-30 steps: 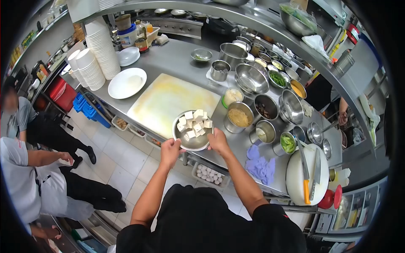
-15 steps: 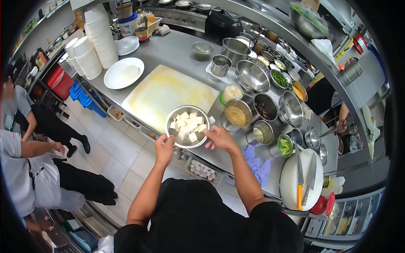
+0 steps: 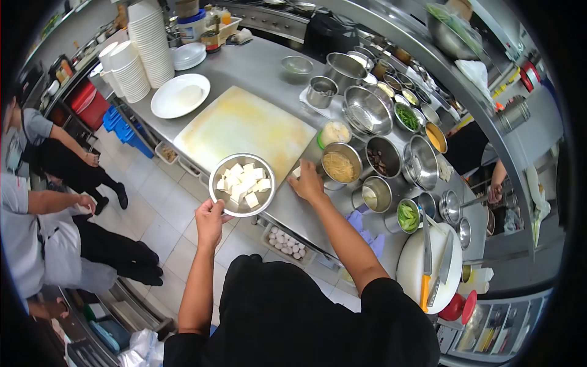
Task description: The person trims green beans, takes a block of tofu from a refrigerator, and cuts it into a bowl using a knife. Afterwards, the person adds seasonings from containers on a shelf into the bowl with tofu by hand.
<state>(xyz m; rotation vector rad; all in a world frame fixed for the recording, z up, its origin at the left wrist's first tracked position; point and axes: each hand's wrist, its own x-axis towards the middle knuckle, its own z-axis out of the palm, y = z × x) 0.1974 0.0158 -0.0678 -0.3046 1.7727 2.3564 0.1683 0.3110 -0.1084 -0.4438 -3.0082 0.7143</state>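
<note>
My left hand [image 3: 210, 219] grips the near rim of a round metal bowl [image 3: 241, 212], which is held over the front edge of the counter. Inside the bowl lies a heap of white tofu cubes [image 3: 242, 181]. My right hand [image 3: 307, 182] has its fingers closed around a single tofu cube [image 3: 296, 172] at the counter, between the cutting board [image 3: 244, 125] and the pot of noodles [image 3: 340, 167]. Part of that cube is covered by my fingers.
Pots and bowls of ingredients crowd the right side. Two knives [image 3: 426, 266] lie on a white round block [image 3: 413, 260] near a purple cloth [image 3: 365, 234]. A white plate [image 3: 165, 107] and stacked bowls [image 3: 150, 46] stand left. Co-workers [image 3: 46, 226] are at far left; eggs [image 3: 286, 243] sit below.
The bowl has moved left and slightly down with my left hand. My right hand has left the bowl's rim and closed on the loose tofu cube beside the board.
</note>
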